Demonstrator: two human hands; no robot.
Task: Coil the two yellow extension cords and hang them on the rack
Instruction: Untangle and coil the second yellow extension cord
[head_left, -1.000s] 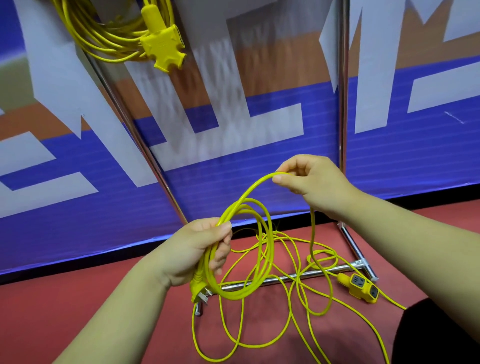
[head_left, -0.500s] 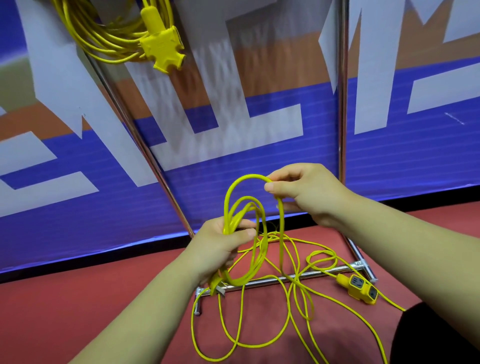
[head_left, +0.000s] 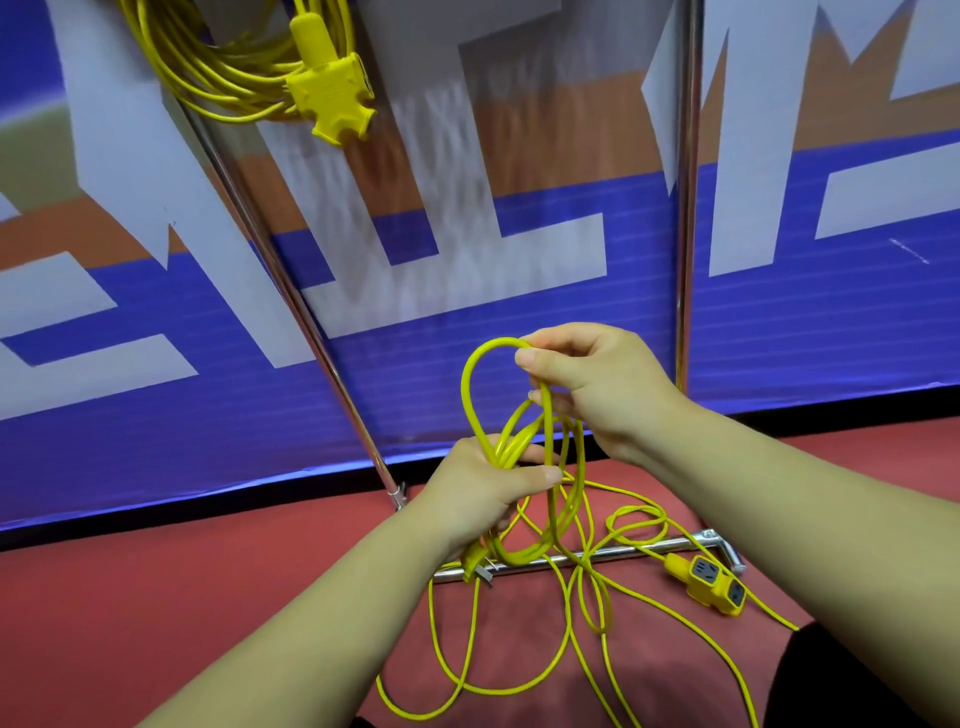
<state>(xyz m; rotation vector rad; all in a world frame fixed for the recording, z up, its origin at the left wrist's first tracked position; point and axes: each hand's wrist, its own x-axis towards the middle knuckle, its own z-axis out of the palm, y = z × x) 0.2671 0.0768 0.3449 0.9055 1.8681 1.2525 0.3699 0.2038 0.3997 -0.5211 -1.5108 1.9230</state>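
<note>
At the upper left, the first cord (head_left: 223, 67) hangs coiled on the rack (head_left: 291, 291), its socket block (head_left: 332, 98) dangling below the loops. Lower and toward the middle, the left hand (head_left: 483, 493) grips the gathered loops of the second cord (head_left: 511, 558). Its fingers (head_left: 530, 475) are curled tight round the bundle, and the plug (head_left: 475, 564) pokes out beneath the palm. Just to the right, the right hand (head_left: 592, 384) pinches a fresh loop between thumb and forefinger and holds it above the bundle. The rest of this cord lies on the red floor (head_left: 156, 597), crossing itself several times and draped over the rack's base bar (head_left: 649, 547). It ends at the socket end (head_left: 711, 582) on the right.

The likeliest trouble is in that slack. Where strands cross, a firm pull could draw them into a knot instead of feeding a clean loop. The socket end might also catch on the base bar as it is dragged in. The new loop looks taller than those already held, so uneven turns may slip from the left hand or hang untidily once on the rack.
</note>
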